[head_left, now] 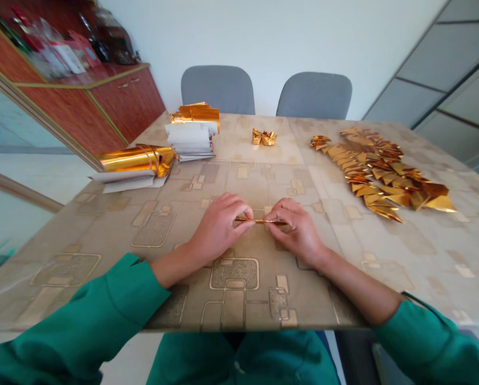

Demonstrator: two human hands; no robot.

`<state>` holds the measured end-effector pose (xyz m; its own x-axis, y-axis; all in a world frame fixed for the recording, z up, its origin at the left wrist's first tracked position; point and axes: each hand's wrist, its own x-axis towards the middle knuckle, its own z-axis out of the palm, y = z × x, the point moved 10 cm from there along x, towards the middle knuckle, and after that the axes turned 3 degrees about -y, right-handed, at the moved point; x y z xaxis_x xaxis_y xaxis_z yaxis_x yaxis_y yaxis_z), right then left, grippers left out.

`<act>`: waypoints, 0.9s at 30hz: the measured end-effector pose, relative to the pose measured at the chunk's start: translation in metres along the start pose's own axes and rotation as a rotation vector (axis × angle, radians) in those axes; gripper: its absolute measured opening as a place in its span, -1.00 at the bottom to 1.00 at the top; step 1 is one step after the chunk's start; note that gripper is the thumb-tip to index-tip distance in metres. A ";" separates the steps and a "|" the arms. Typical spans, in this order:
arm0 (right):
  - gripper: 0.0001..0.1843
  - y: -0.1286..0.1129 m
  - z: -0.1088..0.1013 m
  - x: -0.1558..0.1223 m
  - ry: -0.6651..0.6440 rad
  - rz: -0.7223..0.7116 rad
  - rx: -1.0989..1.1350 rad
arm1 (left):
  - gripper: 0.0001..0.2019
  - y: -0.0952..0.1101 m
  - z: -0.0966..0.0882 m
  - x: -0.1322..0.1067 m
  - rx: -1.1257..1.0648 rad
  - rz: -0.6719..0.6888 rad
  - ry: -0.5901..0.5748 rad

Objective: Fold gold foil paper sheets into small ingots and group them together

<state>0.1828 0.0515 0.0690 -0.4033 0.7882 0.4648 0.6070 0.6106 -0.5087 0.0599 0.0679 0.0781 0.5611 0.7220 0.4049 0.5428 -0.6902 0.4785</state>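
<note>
A narrow strip of folded gold foil paper (259,221) runs sideways between my two hands, just over the table near its front. My left hand (224,222) pinches the strip's left part between thumb and fingers. On the other side my right hand (295,227) pinches its right part the same way. Only a short middle length shows between the fingertips; my fingers partly cover the rest. Straight beyond my hands sits a small pair of folded gold foil pieces (264,137). A spread of many pointed folded gold foil pieces (378,168) lies to the right.
The patterned tablecloth (234,272) covers the table. At the back left are a stack of white-backed sheets (189,141), curled gold foil sheets (199,115) and a banded gold foil roll (133,159). Two grey chairs (217,88) stand behind the table, a wooden cabinet (123,96) at left.
</note>
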 end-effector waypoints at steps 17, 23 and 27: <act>-0.85 -0.012 -0.039 -0.009 0.249 -0.096 -0.518 | -0.70 -0.019 0.018 -0.029 -0.756 -0.453 0.038; -0.88 -0.031 -0.013 -0.012 0.116 -0.242 -0.513 | -0.69 -0.019 0.079 -0.038 -1.449 -0.701 -0.107; -0.85 -0.034 -0.005 -0.013 0.051 -0.290 -0.477 | -0.78 -0.033 0.077 -0.042 -1.481 -0.793 0.053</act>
<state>0.1706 0.0201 0.0842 -0.5730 0.5814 0.5776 0.7238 0.6896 0.0241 0.0661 0.0565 -0.0148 0.4193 0.8669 -0.2696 -0.3704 0.4345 0.8210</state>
